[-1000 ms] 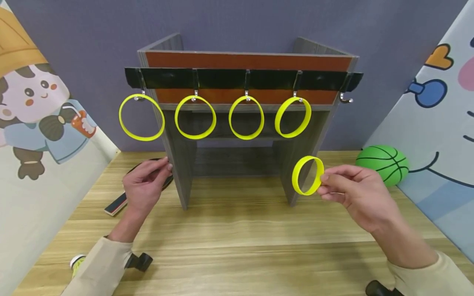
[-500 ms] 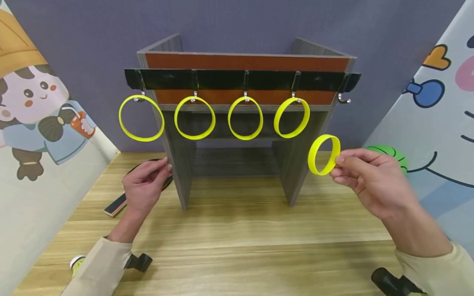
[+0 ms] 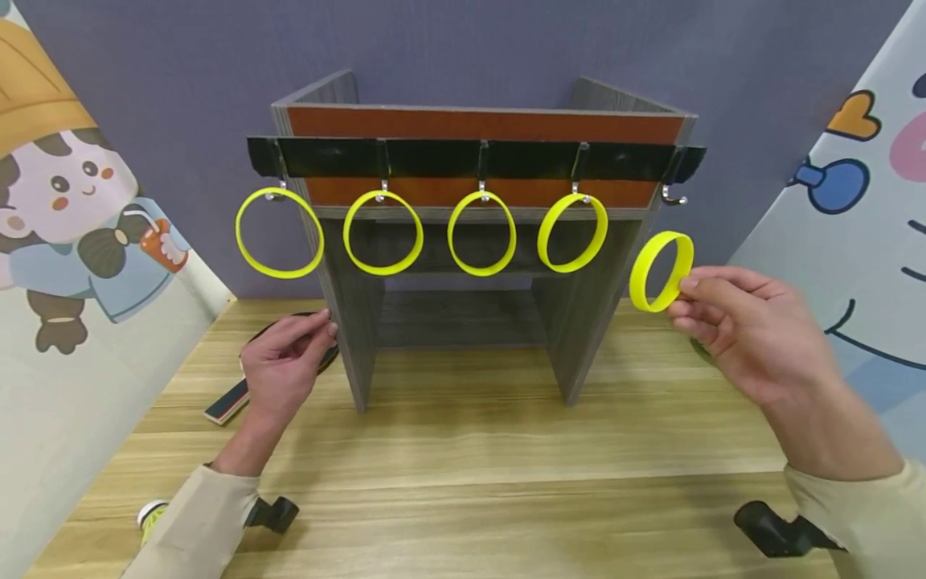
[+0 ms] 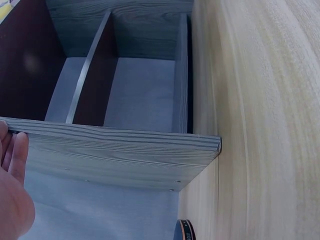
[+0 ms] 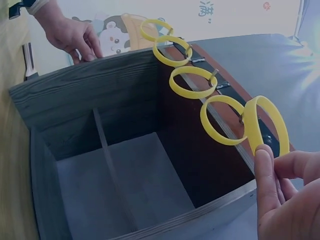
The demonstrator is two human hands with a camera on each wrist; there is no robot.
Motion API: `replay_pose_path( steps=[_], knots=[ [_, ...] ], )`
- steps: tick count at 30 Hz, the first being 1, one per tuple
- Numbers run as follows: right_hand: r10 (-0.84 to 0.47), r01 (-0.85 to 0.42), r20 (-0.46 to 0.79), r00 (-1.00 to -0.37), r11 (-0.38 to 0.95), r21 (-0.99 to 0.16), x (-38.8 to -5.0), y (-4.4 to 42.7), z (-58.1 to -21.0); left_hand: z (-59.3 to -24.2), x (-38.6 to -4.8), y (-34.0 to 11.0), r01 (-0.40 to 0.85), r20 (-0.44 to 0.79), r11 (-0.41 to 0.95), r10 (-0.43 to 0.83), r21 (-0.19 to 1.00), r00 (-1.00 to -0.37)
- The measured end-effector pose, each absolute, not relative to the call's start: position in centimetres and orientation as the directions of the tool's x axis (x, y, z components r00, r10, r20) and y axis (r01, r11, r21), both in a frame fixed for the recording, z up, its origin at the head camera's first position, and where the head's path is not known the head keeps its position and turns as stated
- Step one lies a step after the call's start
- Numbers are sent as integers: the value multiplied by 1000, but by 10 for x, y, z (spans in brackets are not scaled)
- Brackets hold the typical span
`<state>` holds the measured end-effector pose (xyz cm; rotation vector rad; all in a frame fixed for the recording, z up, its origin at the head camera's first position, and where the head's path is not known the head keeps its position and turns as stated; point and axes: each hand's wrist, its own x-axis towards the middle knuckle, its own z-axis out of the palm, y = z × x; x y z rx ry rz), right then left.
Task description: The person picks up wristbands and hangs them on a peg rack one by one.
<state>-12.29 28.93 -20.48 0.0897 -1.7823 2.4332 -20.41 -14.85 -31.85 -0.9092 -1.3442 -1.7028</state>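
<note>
My right hand [image 3: 755,330] pinches a yellow wristband-like ring [image 3: 661,272] between thumb and fingers. The ring is held upright, below and a little left of the bare end hook [image 3: 674,195]. Several matching rings hang from the other hooks on the black strip [image 3: 434,158], including the far-left ring [image 3: 280,233] and the ring nearest my right hand [image 3: 572,233]. That strip runs across the front of a grey wooden shelf [image 3: 343,322]. My left hand [image 3: 285,362] holds the front edge of the shelf's left side panel with thumb and fingertips, as the left wrist view shows [image 4: 10,185].
Behind the left forearm lies a table tennis bat [image 3: 230,402] on the wooden table [image 3: 463,482]. A yellow-green item with a white top [image 3: 150,515] sits by the left sleeve. A green ball is almost hidden behind my right hand. Cartoon-printed walls flank the table.
My right hand has carried its yellow ring up and to the right, closer to the bare end hook. The left hand stays on the shelf panel.
</note>
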Motion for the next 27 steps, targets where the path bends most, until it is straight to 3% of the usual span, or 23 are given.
replay_pose_path(
  steps=[27],
  knots=[
    [207, -167, 96, -974, -361, -918, -153, 295, -189, -318, -204, -149, 888, 881, -158, -134, 432, -453]
  ],
)
